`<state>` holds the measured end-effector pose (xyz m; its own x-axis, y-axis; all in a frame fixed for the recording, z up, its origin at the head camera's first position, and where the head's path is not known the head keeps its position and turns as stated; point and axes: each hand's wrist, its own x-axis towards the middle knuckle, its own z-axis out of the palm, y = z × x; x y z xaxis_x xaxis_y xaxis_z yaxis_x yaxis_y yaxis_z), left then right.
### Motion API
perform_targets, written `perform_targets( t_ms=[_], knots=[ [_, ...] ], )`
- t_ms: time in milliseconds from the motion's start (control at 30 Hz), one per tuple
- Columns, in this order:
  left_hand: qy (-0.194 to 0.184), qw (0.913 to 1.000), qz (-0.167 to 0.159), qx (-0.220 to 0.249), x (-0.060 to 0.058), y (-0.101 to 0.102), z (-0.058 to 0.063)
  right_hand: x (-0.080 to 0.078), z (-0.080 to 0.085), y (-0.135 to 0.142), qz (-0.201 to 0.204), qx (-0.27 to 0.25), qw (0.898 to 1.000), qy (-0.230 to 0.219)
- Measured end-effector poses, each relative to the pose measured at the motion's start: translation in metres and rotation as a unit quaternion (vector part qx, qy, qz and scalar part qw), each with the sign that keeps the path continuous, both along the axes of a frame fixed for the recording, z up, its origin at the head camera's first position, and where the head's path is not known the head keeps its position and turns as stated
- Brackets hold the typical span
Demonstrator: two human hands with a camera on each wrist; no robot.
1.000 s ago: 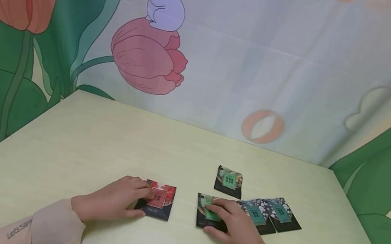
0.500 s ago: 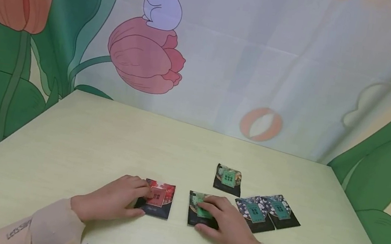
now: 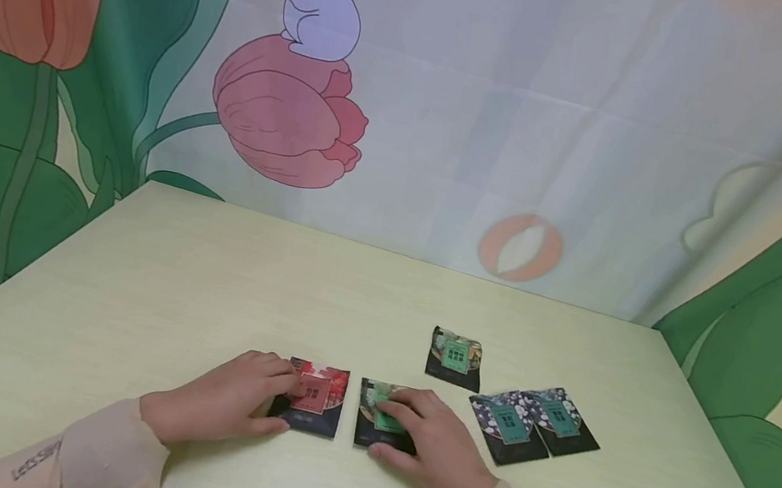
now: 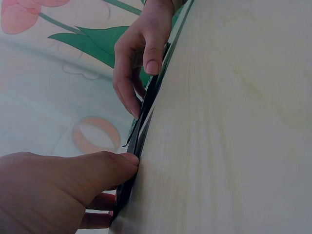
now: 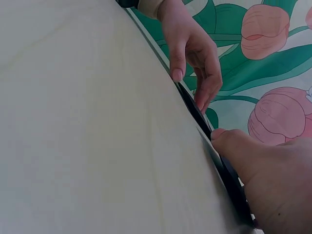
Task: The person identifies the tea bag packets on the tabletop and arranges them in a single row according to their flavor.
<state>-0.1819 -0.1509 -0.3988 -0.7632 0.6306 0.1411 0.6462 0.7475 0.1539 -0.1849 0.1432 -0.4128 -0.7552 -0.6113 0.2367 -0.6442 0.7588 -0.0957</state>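
In the head view my left hand (image 3: 236, 389) rests on the left part of a red-and-black packet (image 3: 323, 419), fingers on its pinkish label and thumb at the near corner. My right hand (image 3: 432, 448) lies over the right part of a green-and-black packet (image 3: 366, 436), its thumb by the near edge. Both packets lie flat side by side, a narrow gap between them. The left wrist view shows my left thumb (image 4: 112, 168) against a thin dark packet edge; in the right wrist view my right thumb (image 5: 239, 146) touches a similar edge.
Behind the right hand lies a smaller, crinkled green-and-black packet (image 3: 455, 359). To the right, two packets with blossom print and teal labels, one (image 3: 509, 428) beside another (image 3: 562, 421), overlap slightly. A printed curtain (image 3: 440, 116) hangs behind the pale table (image 3: 245, 256).
My right hand has slid the green-and-black packet left, away from the blossom packets and closer to the red-and-black one. The left hand has stayed in place on its packet.
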Motion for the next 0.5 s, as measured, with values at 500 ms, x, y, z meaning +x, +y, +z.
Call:
perform_targets(
  t_ms=[500],
  knots=[
    [0.0, 1.0, 0.001, 0.001, -0.001, 0.001, -0.001, 0.002, -0.001, -0.018, -0.002, 0.005, 1.0, 0.01]
  ],
)
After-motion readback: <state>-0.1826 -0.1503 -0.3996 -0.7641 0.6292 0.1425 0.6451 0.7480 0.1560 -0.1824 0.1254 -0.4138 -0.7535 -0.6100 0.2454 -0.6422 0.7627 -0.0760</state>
